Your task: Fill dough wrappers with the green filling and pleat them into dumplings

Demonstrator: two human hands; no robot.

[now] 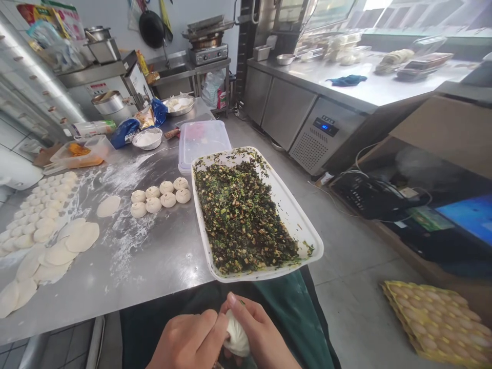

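Low in the view, over my lap, both hands close around a white filled dough bun (236, 335). My left hand (188, 341) pinches its top edge with curled fingers. Cupped under and beside the bun is my right hand (261, 333). Just above the hands, a white tray of chopped green filling (295, 215) overhangs the steel table's front corner. Several finished buns (160, 195) sit in two rows left of the tray. Flat dough rounds (57, 251) and small dough pieces (42, 210) lie on the floured table (154, 256) further left.
A lidded clear box (202, 138) stands behind the tray, with bowls, bags and a steel pot (109, 102) at the table's far end. A steel counter (346, 87) runs along the right. Egg trays (438, 318) lie on the floor at lower right.
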